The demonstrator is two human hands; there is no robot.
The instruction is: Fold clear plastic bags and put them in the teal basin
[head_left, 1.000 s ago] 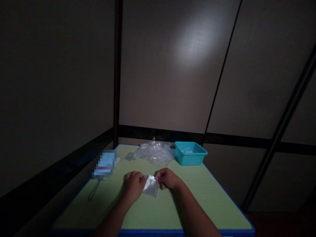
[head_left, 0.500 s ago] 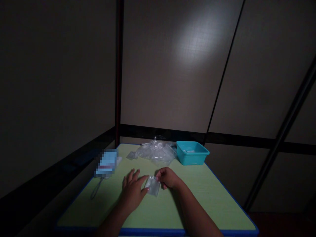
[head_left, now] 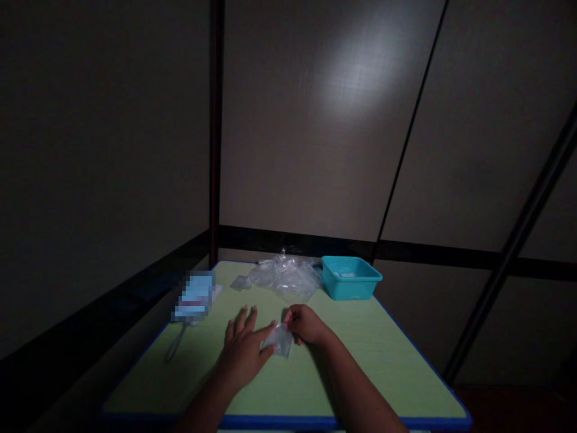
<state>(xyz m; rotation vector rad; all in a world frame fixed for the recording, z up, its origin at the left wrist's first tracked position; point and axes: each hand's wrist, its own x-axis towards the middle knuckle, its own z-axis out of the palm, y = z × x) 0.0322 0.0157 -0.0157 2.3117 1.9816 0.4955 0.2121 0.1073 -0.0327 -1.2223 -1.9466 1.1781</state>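
A small clear plastic bag lies on the green table, between my two hands. My right hand pinches the bag's right edge with closed fingers. My left hand rests flat beside it with its fingers spread, and the forefinger presses on the bag's left side. The light is dim, so I cannot make out what the bag holds, if anything.
At the back of the table lie a heap of clear plastic bags and a teal tub. A blurred blue card with a cord lies at the left edge. Walls close in behind and to the left.
My left hand has let go of the bag's edge and opened, its fingers now spread flat on the table. The bag has sunk lower onto the table. My right hand keeps its pinch.
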